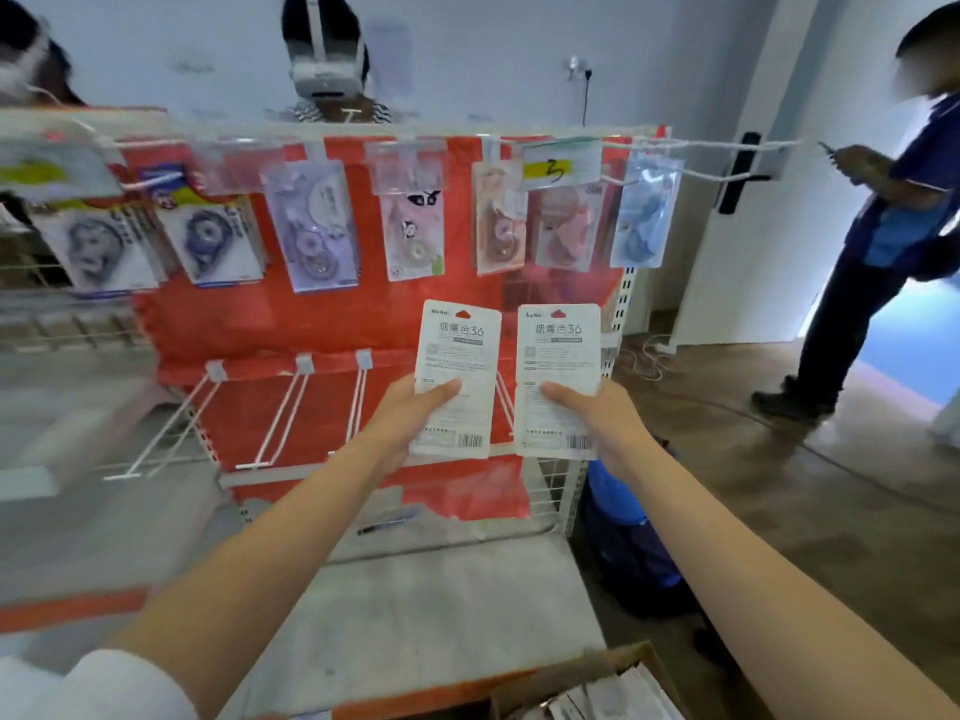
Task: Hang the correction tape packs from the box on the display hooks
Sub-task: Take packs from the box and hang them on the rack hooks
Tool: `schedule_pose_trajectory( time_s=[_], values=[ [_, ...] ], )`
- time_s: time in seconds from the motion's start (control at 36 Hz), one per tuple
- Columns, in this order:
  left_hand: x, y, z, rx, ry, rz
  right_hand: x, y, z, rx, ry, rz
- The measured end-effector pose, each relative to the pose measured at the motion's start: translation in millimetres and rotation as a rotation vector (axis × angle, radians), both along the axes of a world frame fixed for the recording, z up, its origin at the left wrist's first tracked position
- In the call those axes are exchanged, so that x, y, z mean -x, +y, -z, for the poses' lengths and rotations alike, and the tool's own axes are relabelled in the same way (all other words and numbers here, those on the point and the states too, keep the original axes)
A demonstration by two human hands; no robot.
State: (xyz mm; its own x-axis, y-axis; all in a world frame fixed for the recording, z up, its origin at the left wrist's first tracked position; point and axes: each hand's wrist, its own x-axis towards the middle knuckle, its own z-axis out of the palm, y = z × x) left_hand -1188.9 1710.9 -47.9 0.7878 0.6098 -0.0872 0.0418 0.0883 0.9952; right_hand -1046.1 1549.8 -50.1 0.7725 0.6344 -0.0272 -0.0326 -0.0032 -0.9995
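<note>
Before the red rack (pixel 322 324), the left hand (pixel 410 413) is pinching one pack (pixel 457 376) and the right hand (pixel 597 413) another (pixel 558 376), thumbs lying across white backs reading "36" (smaller print is blurring out). Below, a box (pixel 582 683), cut off by the frame edge, is showing more packs, while lower hooks (pixel 280 418) are standing bare.

Cardboard box (pixel 582 683) of packs sits on the grey shelf (pixel 431 610).
</note>
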Motion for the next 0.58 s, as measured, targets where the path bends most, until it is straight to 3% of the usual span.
schedule_pose_trajectory(
  time_s=[0.31,0.58],
  values=[
    [30,31,-21,0.042,-0.022,-0.114,27,42,-27,-0.013,-0.063,-0.143],
    [61,61,-43,0.106,-0.104,-0.169,70,107,-41,-0.112,0.033,-0.292]
  ],
)
